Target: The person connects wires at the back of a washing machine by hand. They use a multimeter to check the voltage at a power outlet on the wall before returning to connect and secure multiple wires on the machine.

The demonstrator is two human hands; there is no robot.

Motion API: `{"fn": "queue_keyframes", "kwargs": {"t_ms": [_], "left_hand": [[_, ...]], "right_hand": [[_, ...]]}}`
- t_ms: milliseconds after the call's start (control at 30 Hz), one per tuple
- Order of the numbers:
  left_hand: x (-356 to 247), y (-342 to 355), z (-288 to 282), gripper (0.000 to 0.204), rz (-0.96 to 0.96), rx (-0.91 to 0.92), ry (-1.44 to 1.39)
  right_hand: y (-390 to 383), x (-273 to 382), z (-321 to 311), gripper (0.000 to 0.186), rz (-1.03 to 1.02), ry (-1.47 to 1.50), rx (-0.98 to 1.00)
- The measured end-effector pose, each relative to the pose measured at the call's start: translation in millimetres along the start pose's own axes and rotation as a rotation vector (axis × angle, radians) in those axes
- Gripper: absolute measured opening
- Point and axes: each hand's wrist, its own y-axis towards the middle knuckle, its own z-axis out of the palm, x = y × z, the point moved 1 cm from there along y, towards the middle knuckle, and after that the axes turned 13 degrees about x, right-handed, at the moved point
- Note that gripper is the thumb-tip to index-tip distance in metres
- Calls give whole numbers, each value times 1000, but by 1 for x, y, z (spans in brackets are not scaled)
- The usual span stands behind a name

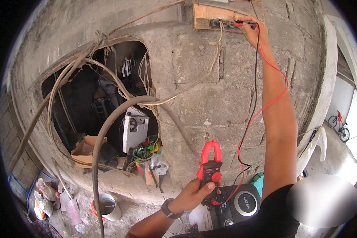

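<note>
My left hand (191,195), with a dark wristwatch (169,209), is wrapped round a red and black clamp meter (211,174); its red jaw points up and looks closed. A red test lead (285,85) and a black test lead (256,75) run from the meter's lower end up to my right hand (257,33). Raised at the top of the wall, that hand grips the test probes (245,23) between its fingers. Their tips are at a dark socket (217,23) under a wooden board (206,12). Whether the tips are inserted cannot be made out.
Thick cables (119,109) hang across a wall opening (119,87) holding a cardboard box (89,146) and a white panel (135,129). A dark appliance with a round dial (246,203) stands below my arms. A bucket (109,207) and plastic bags (45,200) are lower left.
</note>
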Motion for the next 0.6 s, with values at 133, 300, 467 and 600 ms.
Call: {"fn": "queue_keyframes", "kwargs": {"t_ms": [133, 300, 467, 600], "left_hand": [[0, 2, -6, 45, -9, 1, 27], [2, 3, -6, 47, -33, -2, -28], [30, 11, -21, 58, 31, 115, -198], [43, 41, -32, 88, 87, 62, -345]], "right_hand": [[0, -5, -7, 20, -152, -34, -19], [-11, 18, 2, 20, -24, -161, -17], [-7, 16, 10, 23, -57, -143, -22], [8, -6, 6, 41, -28, -383, -182]]}}
